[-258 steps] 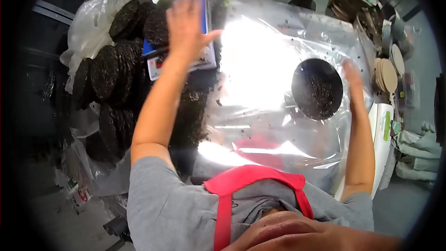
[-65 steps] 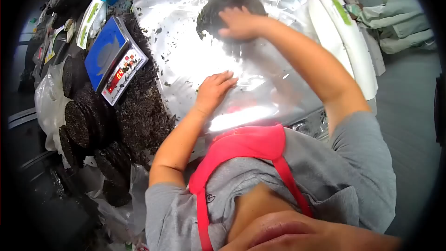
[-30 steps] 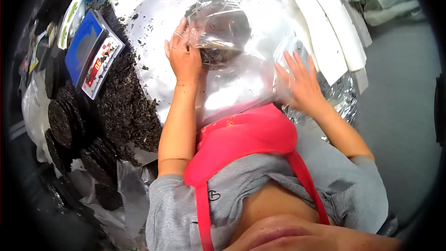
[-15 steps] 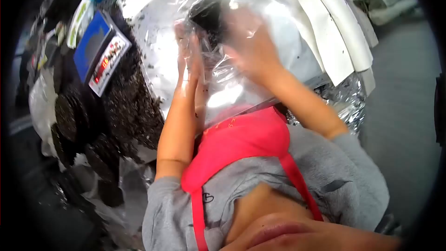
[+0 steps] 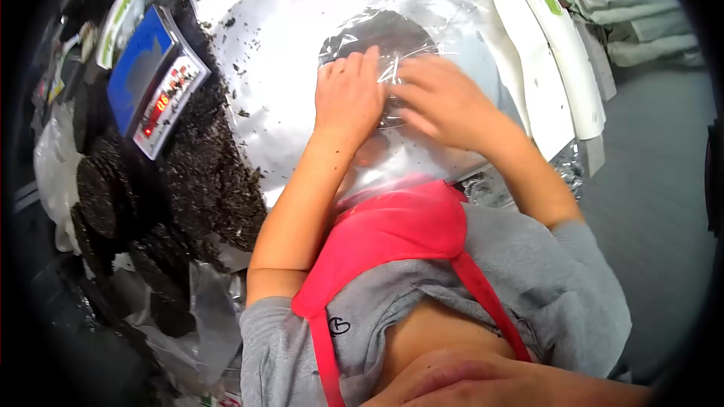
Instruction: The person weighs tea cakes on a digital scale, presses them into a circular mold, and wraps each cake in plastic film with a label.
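Observation:
A round, dark disc that looks like dried seaweed (image 5: pixel 385 28) lies flat inside a clear plastic bag (image 5: pixel 302 0) on the shiny silver work surface (image 5: pixel 264 90). My left hand (image 5: pixel 349 98) rests palm down on the near left part of the bag, its fingers stretched flat over the disc's edge. On the right side of the bag, my right hand (image 5: pixel 445 102) has its fingers apart and slightly blurred, their tips by the disc. Both hands cover part of the disc, and I see nothing gripped in either.
A blue and white digital scale (image 5: pixel 151 79) with a red display stands at the left. Around it lie loose dark seaweed flakes (image 5: pixel 207 158) and stacked dark discs (image 5: pixel 98 196). White plastic sheets or bags (image 5: pixel 558 53) lie at the right, and crumpled cloths or gloves (image 5: pixel 641 22) farther right.
The disc and bag, earlier bunched and lifted between my hands, now lie flat. My left hand has turned palm down onto the bag; my right hand has moved slightly right and nearer to me.

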The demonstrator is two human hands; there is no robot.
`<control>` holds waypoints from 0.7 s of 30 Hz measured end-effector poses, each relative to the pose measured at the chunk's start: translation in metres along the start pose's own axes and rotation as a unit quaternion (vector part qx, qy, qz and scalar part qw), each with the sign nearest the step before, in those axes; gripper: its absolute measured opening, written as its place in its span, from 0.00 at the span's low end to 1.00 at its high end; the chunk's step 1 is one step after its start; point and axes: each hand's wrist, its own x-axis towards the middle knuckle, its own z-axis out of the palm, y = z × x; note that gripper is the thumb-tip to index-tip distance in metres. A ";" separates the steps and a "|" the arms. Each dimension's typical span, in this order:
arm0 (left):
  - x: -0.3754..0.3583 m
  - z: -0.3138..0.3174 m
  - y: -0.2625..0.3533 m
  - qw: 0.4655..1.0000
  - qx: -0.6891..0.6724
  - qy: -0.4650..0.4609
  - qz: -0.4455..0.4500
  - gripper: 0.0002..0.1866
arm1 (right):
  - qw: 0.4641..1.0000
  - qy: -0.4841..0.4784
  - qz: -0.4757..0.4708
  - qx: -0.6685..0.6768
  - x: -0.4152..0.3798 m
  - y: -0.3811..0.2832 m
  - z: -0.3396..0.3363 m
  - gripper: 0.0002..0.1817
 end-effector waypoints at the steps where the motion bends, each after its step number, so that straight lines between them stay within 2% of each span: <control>1: 0.000 0.006 0.001 0.999 0.032 -0.002 0.012 0.26 | 0.991 0.131 -0.036 -0.018 -0.020 0.003 -0.006 0.21; 2: 0.002 0.011 0.003 0.997 0.067 -0.004 0.027 0.27 | 0.992 0.118 -0.039 -0.022 -0.033 0.010 -0.003 0.21; 3: 0.001 0.009 0.008 0.996 0.052 0.043 0.052 0.24 | 0.968 0.188 0.147 0.079 -0.044 0.017 0.012 0.24; 4: 0.007 0.009 0.007 0.996 0.052 0.043 0.055 0.24 | 0.893 0.252 0.327 0.179 -0.053 0.023 0.033 0.28; 5: 0.007 0.008 0.007 0.990 0.096 0.033 0.095 0.21 | 0.820 0.231 0.399 0.338 -0.052 0.041 0.059 0.36; 7: 0.009 0.013 0.006 0.972 0.151 -0.013 0.179 0.17 | 0.678 0.111 0.384 0.617 -0.002 0.040 0.045 0.41; 8: 0.014 0.011 0.008 0.971 0.152 -0.023 0.182 0.17 | 0.670 0.113 0.388 0.623 0.014 0.044 0.043 0.41; 10: 0.026 -0.004 0.010 0.943 0.159 -0.268 0.116 0.18 | 0.687 0.083 0.330 0.642 0.040 0.051 0.041 0.43; 12: 0.018 0.008 0.001 0.946 0.183 -0.207 0.168 0.20 | 0.742 0.106 0.290 0.595 0.041 0.045 0.042 0.43; 13: 0.016 0.014 -0.005 0.958 0.161 -0.156 0.178 0.21 | 0.784 0.124 0.240 0.559 0.043 0.048 0.049 0.45; 14: 0.015 0.022 -0.010 0.967 0.135 -0.106 0.190 0.23 | 0.870 0.124 0.264 0.397 0.039 0.050 0.048 0.42; 15: 0.023 0.015 -0.006 0.969 0.130 -0.100 0.183 0.23 | 0.877 0.124 0.272 0.376 0.039 0.053 0.045 0.40; 16: 0.033 0.000 0.000 0.964 0.094 -0.223 0.106 0.23 | 0.878 0.123 0.288 0.361 0.035 0.051 0.046 0.39; 17: 0.035 -0.008 0.003 0.936 0.059 -0.347 0.030 0.24 | 0.875 0.119 0.295 0.365 0.030 0.045 0.042 0.39; 18: 0.027 -0.012 0.002 0.934 0.064 -0.350 0.032 0.24 | 0.881 0.110 0.295 0.354 0.031 0.043 0.034 0.36; 20: 0.005 -0.023 -0.006 0.977 -0.018 -0.192 0.085 0.26 | 0.878 0.113 0.303 0.353 0.031 0.044 0.039 0.35; 21: -0.004 -0.025 -0.010 0.979 -0.014 -0.164 0.116 0.29 | 0.893 0.136 0.264 0.339 0.032 0.045 0.045 0.34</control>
